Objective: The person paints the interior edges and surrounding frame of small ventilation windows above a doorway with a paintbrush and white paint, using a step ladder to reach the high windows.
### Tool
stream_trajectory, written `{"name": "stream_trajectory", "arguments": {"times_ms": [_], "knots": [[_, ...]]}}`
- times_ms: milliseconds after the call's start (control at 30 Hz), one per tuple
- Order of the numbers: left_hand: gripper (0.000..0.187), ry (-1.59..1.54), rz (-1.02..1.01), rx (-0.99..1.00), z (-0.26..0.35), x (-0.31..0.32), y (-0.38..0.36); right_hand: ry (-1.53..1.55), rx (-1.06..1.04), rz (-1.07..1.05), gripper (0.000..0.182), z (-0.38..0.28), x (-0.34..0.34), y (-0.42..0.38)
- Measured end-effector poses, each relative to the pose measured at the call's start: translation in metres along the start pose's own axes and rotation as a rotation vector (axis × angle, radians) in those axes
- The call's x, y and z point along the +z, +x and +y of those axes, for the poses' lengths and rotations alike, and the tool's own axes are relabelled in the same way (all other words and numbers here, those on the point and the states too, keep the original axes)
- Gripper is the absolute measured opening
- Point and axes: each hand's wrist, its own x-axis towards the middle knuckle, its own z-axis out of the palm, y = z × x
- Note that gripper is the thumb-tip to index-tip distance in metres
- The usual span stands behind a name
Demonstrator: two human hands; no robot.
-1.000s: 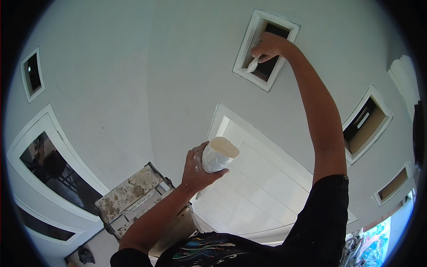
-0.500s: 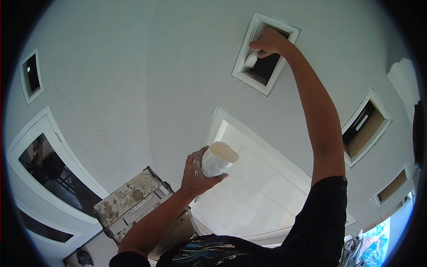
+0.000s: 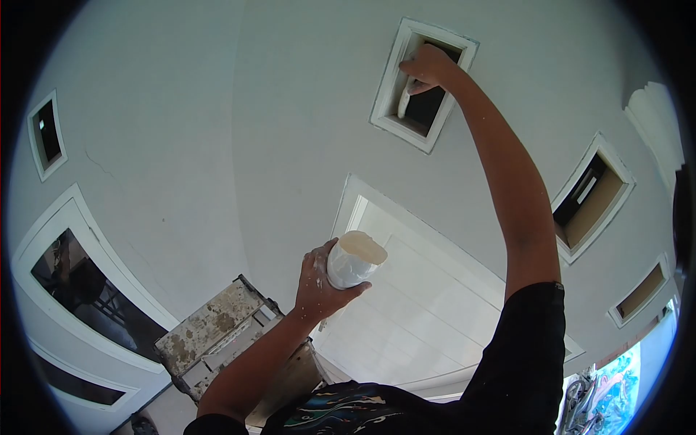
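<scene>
Brush-like white tool (image 3: 403, 103), slanting down inside the recess of the white-framed opening (image 3: 387, 76), high and right of centre on the far grey wall (image 3: 290, 109). Your right hand (image 3: 429, 69) is closed around its upper end; its lower tip lies near the recess's lower left corner, though whether it touches cannot be told. Nearer, at centre, your left hand (image 3: 316, 281) grips the side of a white container (image 3: 346, 271), its open mouth showing a pale cream interior; white specks mark that hand. Behind the container stands a white panelled door (image 3: 413, 297). To the near left, partly behind your left forearm, is a stained stand (image 3: 214, 322); farther left, a white-framed dark pane (image 3: 94, 290). A second framed opening (image 3: 618, 197) lies right of your raised arm.
</scene>
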Motion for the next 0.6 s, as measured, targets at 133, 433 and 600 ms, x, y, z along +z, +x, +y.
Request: {"name": "stream_trajectory", "arguments": {"times_ms": [133, 433, 600], "knots": [[0.103, -0.008, -0.039, -0.026, 0.003, -0.002, 0.001, 0.365, -0.032, 0.102, 0.037, 0.017, 0.015, 0.004], [0.101, 0.007, -0.024, -0.038, 0.004, -0.003, 0.003, 0.113, 0.006, 0.136, 0.033, 0.004, 0.018, -0.009], [0.100, 0.004, 0.022, 0.019, 0.000, 0.000, 0.000, 0.168, 0.099, 0.039, 0.032, 0.013, 0.024, -0.013]]}}
